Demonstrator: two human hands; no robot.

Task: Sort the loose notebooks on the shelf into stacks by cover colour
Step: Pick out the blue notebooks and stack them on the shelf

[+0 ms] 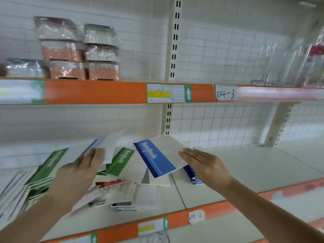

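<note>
A person stands before a white metal shelf [245, 169] with an orange front edge, both bare arms reaching in. The loose notebooks lie in a messy heap toward the shelf's left end, covers overlapping at all angles. The left hand [82, 171] rests on top of the heap, its fingers fairly straight and spread over a white-backed notebook [110, 148] that tilts up toward the back wall. Just right of it lies a green-spined notebook [121, 161], and at the left edge a stack of green-covered notebooks [46, 168]. The right hand [205, 165] has its fingers straight and together, the fingertips touching the right edge of a blue-spined notebook marked "NoteBook" [154, 158], which lies slanted atop the heap's right side. A dark blue notebook [192, 176] peeks out beneath that hand. On the upper shelf, plastic-wrapped packets [77, 50] stand stacked at the left.
</note>
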